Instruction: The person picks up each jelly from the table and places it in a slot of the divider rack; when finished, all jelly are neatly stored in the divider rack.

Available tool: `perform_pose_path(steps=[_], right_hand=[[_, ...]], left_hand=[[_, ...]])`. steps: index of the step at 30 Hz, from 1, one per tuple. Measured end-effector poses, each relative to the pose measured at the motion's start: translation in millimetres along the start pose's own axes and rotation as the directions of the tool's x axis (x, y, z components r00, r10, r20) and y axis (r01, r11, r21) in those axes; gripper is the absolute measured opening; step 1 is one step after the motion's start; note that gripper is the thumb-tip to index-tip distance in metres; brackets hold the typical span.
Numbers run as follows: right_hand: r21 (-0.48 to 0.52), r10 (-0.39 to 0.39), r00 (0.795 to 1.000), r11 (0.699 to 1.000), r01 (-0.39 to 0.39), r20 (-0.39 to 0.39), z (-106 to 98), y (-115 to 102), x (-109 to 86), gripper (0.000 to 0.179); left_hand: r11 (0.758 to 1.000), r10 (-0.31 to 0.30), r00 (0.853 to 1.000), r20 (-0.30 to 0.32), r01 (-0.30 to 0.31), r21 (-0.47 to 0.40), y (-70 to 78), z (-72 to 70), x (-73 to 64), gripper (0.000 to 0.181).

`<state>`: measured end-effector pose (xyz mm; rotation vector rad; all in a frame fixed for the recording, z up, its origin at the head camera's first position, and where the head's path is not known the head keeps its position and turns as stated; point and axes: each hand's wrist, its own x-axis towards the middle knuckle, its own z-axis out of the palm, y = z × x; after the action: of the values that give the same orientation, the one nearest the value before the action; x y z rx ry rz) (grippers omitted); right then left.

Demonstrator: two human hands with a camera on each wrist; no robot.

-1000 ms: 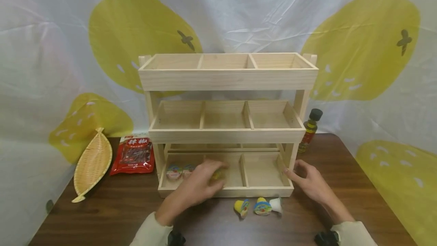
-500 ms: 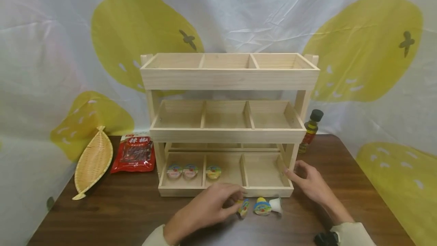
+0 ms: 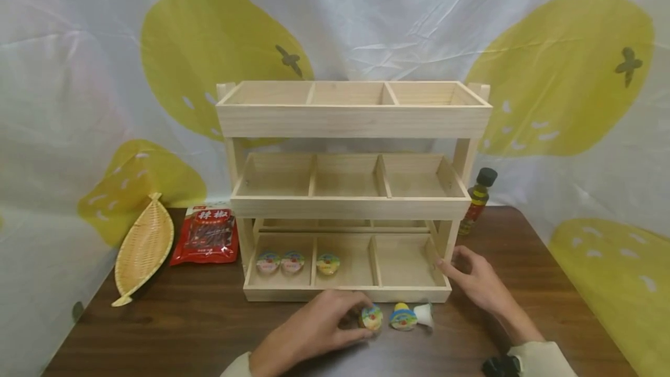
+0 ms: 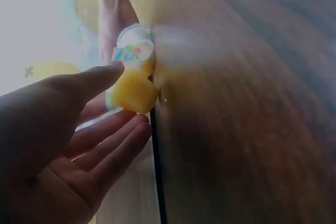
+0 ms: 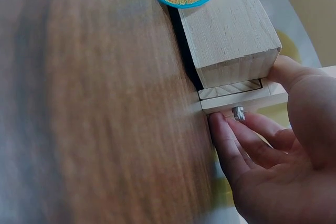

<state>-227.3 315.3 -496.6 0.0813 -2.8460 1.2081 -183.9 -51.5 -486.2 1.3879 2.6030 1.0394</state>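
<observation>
Wood-grain table (image 3: 157, 324) bears three-tier wooden rack (image 3: 350, 209) with divided bottom tray (image 3: 408, 295). Right hand (image 3: 475, 278) grips rack's end; left hand (image 3: 321, 323) pinches yellow jelly cup (image 4: 135, 92) in front (blue-rimmed cup (image 3: 403, 319), white cup (image 3: 423, 314) just beside). In tray: two pinkish cups (image 3: 292, 263), left compartment; yellowish cup (image 3: 328, 264), middle.

Frontal access to the lower tier (image 3: 408, 295) of a three-tier wooden rack (image 3: 353, 122) is left open, while descent from above is partly blocked by the middle tier (image 3: 350, 209). Room is offered in the right compartment (image 3: 408, 260). Rightward passage of the left hand (image 3: 324, 326) and its pinched jelly cup (image 3: 372, 318) is obstructed by a yellow cup (image 3: 403, 319) and a white cup (image 3: 423, 314); the rack's right flank is crowded by the right hand (image 3: 477, 281) and a black-capped bottle (image 3: 475, 205).
</observation>
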Motion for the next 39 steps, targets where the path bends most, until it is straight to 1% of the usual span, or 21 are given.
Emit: perform_pose_path(steps=[1, 5, 7, 8, 11, 14, 18, 21, 24, 33, 36, 39], right_hand=[[-0.001, 0.004, 1.0, 1.0, -0.004, 0.001, -0.2, -0.1, -0.3, 0.046], [-0.008, 0.01, 1.0, 1.0, -0.01, 0.001, -0.5, 0.1, -0.8, 0.046], [-0.01, 0.008, 1.0, 1.0, -0.008, 0.0, -0.4, 0.5, -0.3, 0.046], [-0.011, 0.005, 1.0, 1.0, -0.005, -0.001, -0.2, 0.8, 0.0, 0.046], [-0.011, 0.003, 1.0, 1.0, -0.003, 0.0, 0.0, 1.3, 0.7, 0.046], [-0.007, 0.006, 1.0, 1.0, -0.006, 0.003, -0.1, 1.6, 0.5, 0.047], [-0.008, 0.011, 1.0, 1.0, -0.011, 0.003, -0.7, 1.5, -0.2, 0.047], [-0.01, 0.014, 1.0, 1.0, -0.014, 0.002, -1.3, 1.2, -1.0, 0.047], [-0.006, 0.013, 1.0, 1.0, -0.013, 0.003, -1.7, 0.9, -1.6, 0.048], [0.008, 0.007, 1.0, 1.0, -0.007, 0.009, -1.3, 0.1, -0.5, 0.048], [0.009, 0.008, 1.0, 1.0, -0.008, 0.011, -0.8, -0.1, -0.4, 0.047], [0.011, 0.006, 1.0, 1.0, -0.006, 0.009, -0.2, 0.1, -0.3, 0.046]], left_hand=[[1.0, -0.009, 1.0, 0.006, 0.009, -0.019, -0.6, 0.7, -0.1, 0.031], [0.998, -0.054, 0.998, 0.033, 0.056, -0.042, -0.6, 2.2, -1.3, 0.04], [0.996, -0.075, 0.996, 0.042, 0.076, -0.044, -0.2, 2.6, -1.6, 0.044], [0.996, -0.079, 0.996, 0.042, 0.081, -0.038, 0.1, 2.6, -1.7, 0.042], [0.997, -0.065, 0.997, 0.03, 0.066, -0.028, -0.4, 3.2, -1.5, 0.035], [0.998, -0.039, 0.999, 0.022, 0.04, -0.038, -1.4, 3.1, -1.1, 0.03], [0.998, -0.007, 0.999, 0.041, 0.01, -0.06, -3.0, 1.3, -0.6, 0.038], [0.999, 0.012, 0.998, 0.056, -0.01, -0.051, -4.5, 0.3, -0.3, 0.042], [0.999, 0.024, 0.998, 0.063, -0.021, -0.044, -6.3, 0.8, 0.3, 0.043], [0.999, 0.043, 0.998, 0.035, -0.044, 0.017, -11.6, 5.2, 0.7, 0.043], [0.997, 0.063, 0.997, 0.035, -0.064, 0.029, -10.2, 2.5, 0.7, 0.044], [0.997, 0.075, 0.997, 0.017, -0.075, 0.03, -7.3, -3.9, 1.3, 0.046]])
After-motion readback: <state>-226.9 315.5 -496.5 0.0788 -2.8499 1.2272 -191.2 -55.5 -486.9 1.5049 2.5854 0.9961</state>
